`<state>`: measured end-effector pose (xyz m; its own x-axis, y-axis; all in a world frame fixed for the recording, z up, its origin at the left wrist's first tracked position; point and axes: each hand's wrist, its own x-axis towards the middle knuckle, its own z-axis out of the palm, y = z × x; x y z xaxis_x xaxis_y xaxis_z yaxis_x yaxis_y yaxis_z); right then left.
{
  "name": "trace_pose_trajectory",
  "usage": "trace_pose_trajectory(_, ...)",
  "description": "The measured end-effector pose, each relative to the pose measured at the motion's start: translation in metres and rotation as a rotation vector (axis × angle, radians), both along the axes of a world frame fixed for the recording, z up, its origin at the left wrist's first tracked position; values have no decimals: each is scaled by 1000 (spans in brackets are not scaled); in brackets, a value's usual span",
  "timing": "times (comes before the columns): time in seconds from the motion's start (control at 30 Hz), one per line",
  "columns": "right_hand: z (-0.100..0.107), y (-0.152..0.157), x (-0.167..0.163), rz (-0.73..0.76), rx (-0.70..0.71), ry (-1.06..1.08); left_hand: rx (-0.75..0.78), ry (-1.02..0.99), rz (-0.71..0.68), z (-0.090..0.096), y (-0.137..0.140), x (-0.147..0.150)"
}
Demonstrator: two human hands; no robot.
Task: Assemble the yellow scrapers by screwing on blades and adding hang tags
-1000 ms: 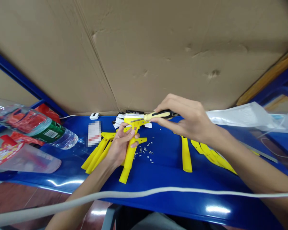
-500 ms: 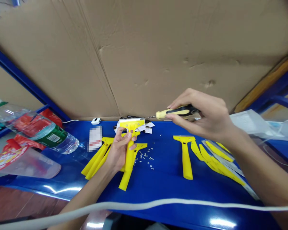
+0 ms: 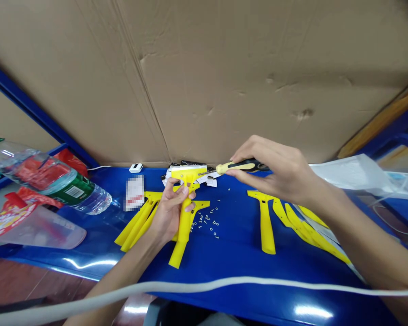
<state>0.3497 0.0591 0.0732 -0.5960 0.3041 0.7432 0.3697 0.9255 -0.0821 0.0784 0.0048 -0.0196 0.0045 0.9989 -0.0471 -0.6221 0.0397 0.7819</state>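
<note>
My left hand (image 3: pixel 172 206) is wrapped round the neck of a yellow scraper (image 3: pixel 184 213), its wide head pointing away from me. In my right hand (image 3: pixel 275 170) is a screwdriver (image 3: pixel 238 167) with a pale yellow and black handle. Its tip reaches the right side of the scraper's head, at or very near a screw there. Under and left of my left hand lie more yellow scraper handles (image 3: pixel 136 226). Small screws and nuts (image 3: pixel 207 220) are scattered on the blue table just right of the held scraper.
Another scraper (image 3: pixel 265 226) lies right of the screws, beside a pile of curved yellow parts (image 3: pixel 302 228). A water bottle (image 3: pixel 51 176) and plastic cup (image 3: pixel 44 226) stand left. A white cable (image 3: pixel 224 281) crosses in front. Cardboard (image 3: pixel 224 81) walls the back.
The screwdriver has moved left and slightly down, bringing its tip onto the scraper's head. My left hand keeps its hold, and the scraper's face now shows a little differently.
</note>
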Motion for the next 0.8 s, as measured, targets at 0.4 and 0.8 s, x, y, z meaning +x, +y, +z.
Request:
trace_pose_trajectory(0.4,-4,-15,-8,-3,-5,-97,29,50,16,-6,-1,3)
trace_pose_trajectory(0.8,1,-18,-9,-132,-107,-167,96,92,77,6,0,-7)
